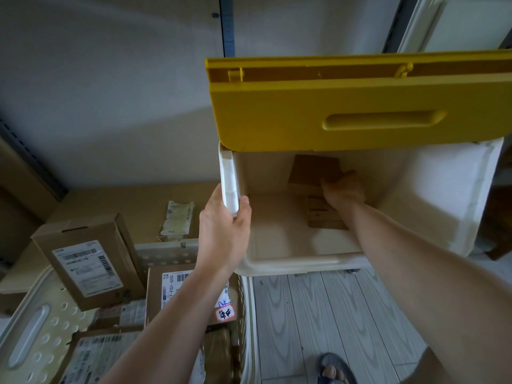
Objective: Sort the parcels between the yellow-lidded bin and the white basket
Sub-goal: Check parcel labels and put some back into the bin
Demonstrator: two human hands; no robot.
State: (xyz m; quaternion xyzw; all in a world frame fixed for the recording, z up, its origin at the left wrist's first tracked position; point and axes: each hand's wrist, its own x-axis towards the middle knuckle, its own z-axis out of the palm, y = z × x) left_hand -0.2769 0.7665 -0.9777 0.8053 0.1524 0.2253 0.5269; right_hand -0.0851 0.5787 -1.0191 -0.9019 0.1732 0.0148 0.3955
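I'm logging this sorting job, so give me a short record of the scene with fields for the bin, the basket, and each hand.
bin: white bin, yellow lid raised, front open
inside bin: brown cardboard parcel against the back wall, another brown parcel on the bin floor
left hand: left hand grips the bin's front left edge
right hand: right hand inside the bin, holding the cardboard parcel
basket: white basket lower left, holding several labelled boxes
floor: pale wood planks

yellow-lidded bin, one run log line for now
yellow lid up | left hand grips bin rim | right hand holds brown cardboard parcel inside
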